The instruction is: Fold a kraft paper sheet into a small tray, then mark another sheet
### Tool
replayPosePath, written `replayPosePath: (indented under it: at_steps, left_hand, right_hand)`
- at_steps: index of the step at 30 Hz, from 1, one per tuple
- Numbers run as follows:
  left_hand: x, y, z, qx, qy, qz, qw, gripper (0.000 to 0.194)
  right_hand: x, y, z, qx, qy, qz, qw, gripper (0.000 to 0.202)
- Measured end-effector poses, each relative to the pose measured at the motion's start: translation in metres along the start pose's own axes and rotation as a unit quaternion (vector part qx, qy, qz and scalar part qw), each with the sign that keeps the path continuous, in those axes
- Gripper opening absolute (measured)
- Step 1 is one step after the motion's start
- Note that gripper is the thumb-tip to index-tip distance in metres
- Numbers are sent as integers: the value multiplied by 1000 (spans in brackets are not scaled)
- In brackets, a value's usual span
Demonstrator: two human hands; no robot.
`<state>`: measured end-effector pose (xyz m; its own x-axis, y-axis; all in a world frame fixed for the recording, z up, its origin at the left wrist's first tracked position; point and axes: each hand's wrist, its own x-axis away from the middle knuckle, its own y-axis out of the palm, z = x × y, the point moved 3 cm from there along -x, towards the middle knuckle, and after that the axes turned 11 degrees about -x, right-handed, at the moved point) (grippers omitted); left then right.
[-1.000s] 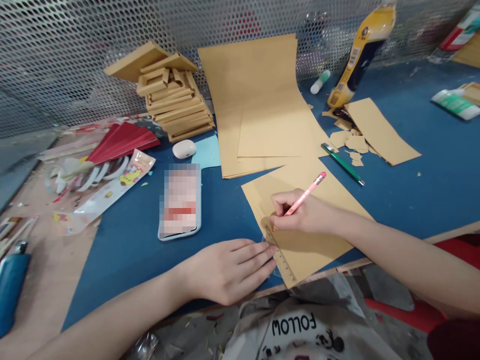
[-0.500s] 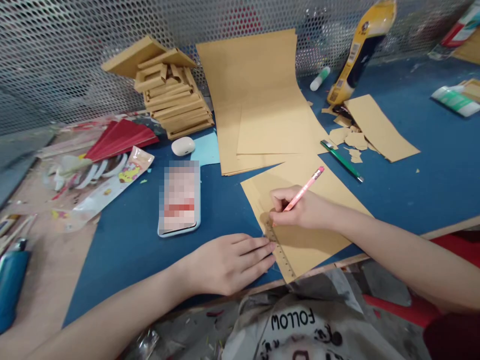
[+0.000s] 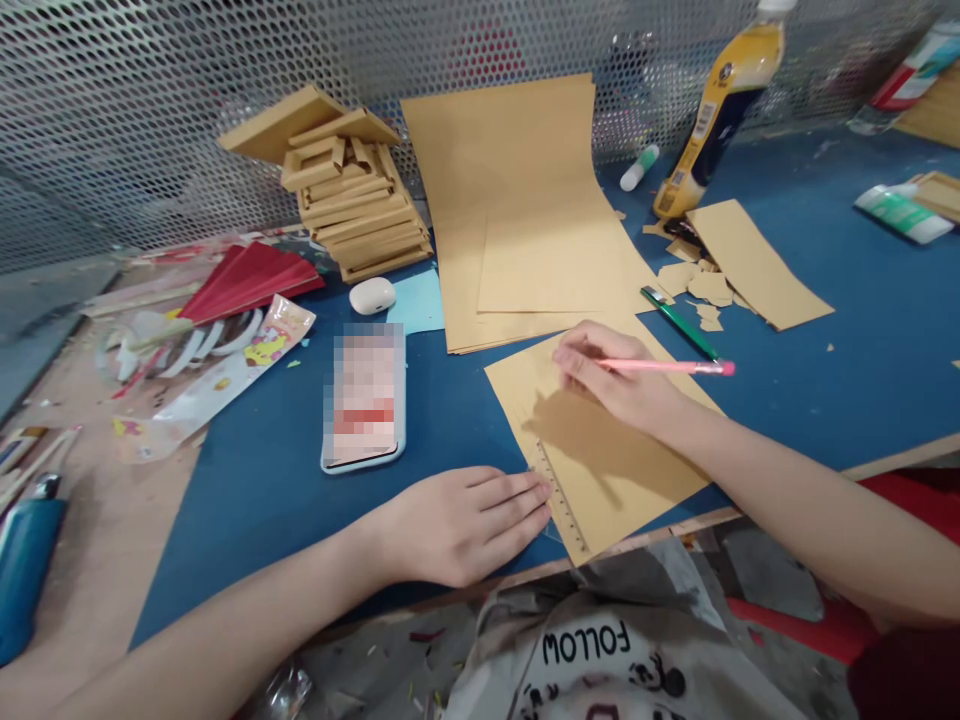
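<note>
A sheet of brown kraft paper [image 3: 637, 490] lies at the front edge of the blue table, turned at an angle. Along its left edge is a clear ruler [image 3: 562, 503], with the fingers of my left hand [image 3: 465, 525] stretched flat over part of it. My right hand [image 3: 615, 375] is above the paper's upper part, closed round a pink pencil [image 3: 675, 367]. The pencil points back to the right, its eraser end outward. Its tip is hidden by my fingers, and a shadow falls on the sheet below.
Larger brown sheets [image 3: 525, 200] lean on the mesh screen, beside stacked cardboard frames [image 3: 364, 210]. A phone [image 3: 364, 400] and a white earbud case [image 3: 373, 295] lie left. Rightward are a green utility knife [image 3: 680, 324], paper scraps [image 3: 709, 288], a yellow bottle [image 3: 720, 110] and a glue stick [image 3: 640, 168].
My right hand has lifted away from the ruler and moved up and slightly right with the pencil, which has swung from upright-slanting to nearly level. My left hand stays on the ruler.
</note>
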<state>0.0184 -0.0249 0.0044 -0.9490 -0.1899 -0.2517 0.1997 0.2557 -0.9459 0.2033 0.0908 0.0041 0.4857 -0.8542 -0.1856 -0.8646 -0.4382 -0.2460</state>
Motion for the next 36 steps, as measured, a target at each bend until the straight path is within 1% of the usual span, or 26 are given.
replayPosePath:
  at_steps: [2, 4, 6, 9, 12, 16, 20, 23, 26, 30, 33, 36]
  left_hand:
    - [0, 0, -1, -7, 1, 0, 1000, 38]
    - [1, 0, -2, -12, 1, 0, 1000, 38]
    - [1, 0, -2, -12, 2, 2, 1000, 38]
    - [2, 1, -1, -16, 5, 3, 1000, 38]
    - [4, 2, 0, -31, 17, -1, 999, 39]
    - [5, 2, 2, -48, 21, -4, 999, 36]
    - [4, 0, 5, -43, 29, 22, 998, 36]
    - [4, 0, 5, -38, 34, 26, 998, 36]
    - [4, 2, 3, -42, 30, 14, 999, 35]
    - [7, 3, -2, -65, 0, 1, 998, 34]
    - [11, 3, -9, -95, -39, 17, 995, 32]
    - [14, 3, -16, -112, -60, 24, 992, 31]
  right_hand:
    - [-9, -12, 3, 126, -39, 36, 991, 20]
    - [-17, -18, 9, 239, -80, 41, 967, 21]
    - [-23, -21, 18, 304, -101, 39, 947, 19]
    - [-26, -19, 29, 366, -102, 40, 924, 20]
    - [-27, -18, 32, 383, -105, 60, 916, 22]
    - [-27, -18, 29, 370, -122, 84, 917, 21]
    - [-26, -18, 22, 364, -140, 109, 914, 21]
    - [-28, -16, 19, 391, -147, 120, 901, 22]
    - [-37, -13, 21, 439, -134, 103, 883, 22]
    - [-54, -11, 27, 465, -106, 67, 877, 23]
    - [-67, -12, 30, 467, -98, 80, 875, 26]
    - [-77, -13, 33, 468, -95, 100, 873, 28]
